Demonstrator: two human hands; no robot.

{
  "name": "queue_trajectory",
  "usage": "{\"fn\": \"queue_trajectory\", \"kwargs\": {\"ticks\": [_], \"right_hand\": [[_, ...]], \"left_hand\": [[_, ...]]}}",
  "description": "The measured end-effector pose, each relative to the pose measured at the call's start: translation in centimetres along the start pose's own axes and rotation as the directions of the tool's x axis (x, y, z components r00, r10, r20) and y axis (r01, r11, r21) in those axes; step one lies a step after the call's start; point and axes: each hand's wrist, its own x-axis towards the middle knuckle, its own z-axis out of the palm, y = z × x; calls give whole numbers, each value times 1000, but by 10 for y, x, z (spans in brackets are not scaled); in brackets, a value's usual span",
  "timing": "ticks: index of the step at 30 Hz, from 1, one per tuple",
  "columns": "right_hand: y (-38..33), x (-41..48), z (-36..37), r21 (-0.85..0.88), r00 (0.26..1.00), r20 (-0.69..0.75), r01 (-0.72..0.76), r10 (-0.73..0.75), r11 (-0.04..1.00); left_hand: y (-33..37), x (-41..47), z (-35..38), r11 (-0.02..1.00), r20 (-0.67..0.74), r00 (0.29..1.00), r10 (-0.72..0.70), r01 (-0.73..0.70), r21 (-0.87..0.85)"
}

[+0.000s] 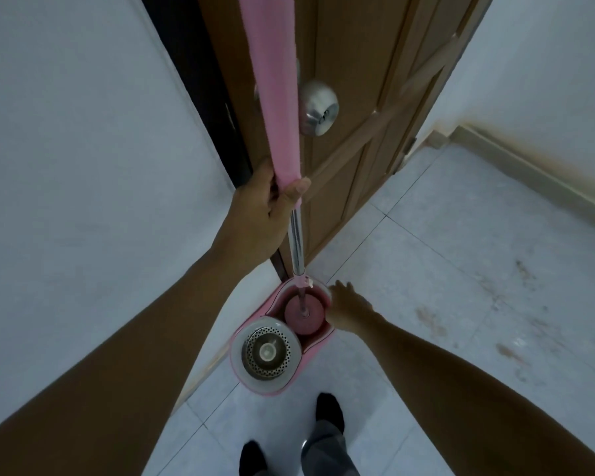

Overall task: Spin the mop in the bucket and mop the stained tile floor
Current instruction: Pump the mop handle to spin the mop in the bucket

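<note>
While your left hand [265,204] wraps the mop handle [275,108] at the bottom edge of its pink sleeve, thumb across the front, your right hand [346,312] reaches down with fingers loosely spread to the far rim of the bucket [241,329], touching or just short of it; which, the view does not settle. Mop head [304,316] sits in the far, wash compartment, shaft nearly upright against the brown door [358,97]. Steel spinner basket [267,353] stands empty in the near compartment, close to your feet. Brown stains [430,321] mark the pale tiles to your right, well apart from the bucket. To do this step well, you would likely steady the bucket with the right hand, lift the head straight up, seat it centred in the basket, then pump the handle vertically. A tilted shaft could rock the bucket or knock the door.
</note>
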Motion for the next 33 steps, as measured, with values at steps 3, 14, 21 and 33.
{"fn": "queue_trajectory", "kwargs": {"ticks": [3, 14, 21, 33], "right_hand": [[-28, -15, -39, 403, 962, -214, 244, -168, 882], [-64, -33, -85, 613, 891, -382, 444, -246, 654], [-48, -12, -42, 533, 852, -504, 434, -140, 726], [-24, 26, -10, 487, 774, -621, 500, -118, 716]], "left_hand": [[14, 1, -4, 999, 38, 999, 19, -17, -43], [42, 10, -42, 982, 240, 970, -45, 87, -165], [39, 8, -25, 997, 273, 962, 26, -5, -77], [15, 22, 5, 993, 274, 957, 99, -111, 27]]}}
